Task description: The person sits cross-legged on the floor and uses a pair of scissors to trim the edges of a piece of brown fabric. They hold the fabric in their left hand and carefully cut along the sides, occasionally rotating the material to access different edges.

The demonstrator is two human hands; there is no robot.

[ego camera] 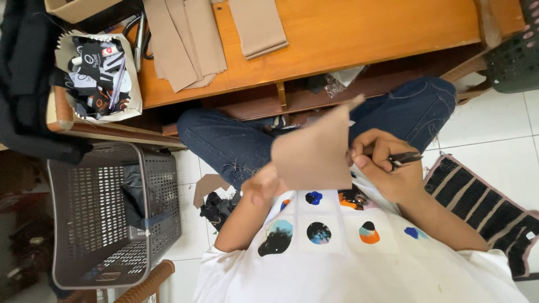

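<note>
One tan fabric piece point(314, 148) — left hand point(263, 186) pinches it, right hand point(384, 165) grips one pair of scissors point(405, 159).

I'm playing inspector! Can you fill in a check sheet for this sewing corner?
Surface: low wooden table, tan fabric pieces stacked on it.
Job's things: tan fabric piece held up; small dark tool.
Clutter: box of black and white scraps; scraps on the floor.
Hands: left hand holds the fabric; right hand grips the tool.
Cables: nothing seen.
Surroundings: grey basket, striped mat, white tiles.
</note>
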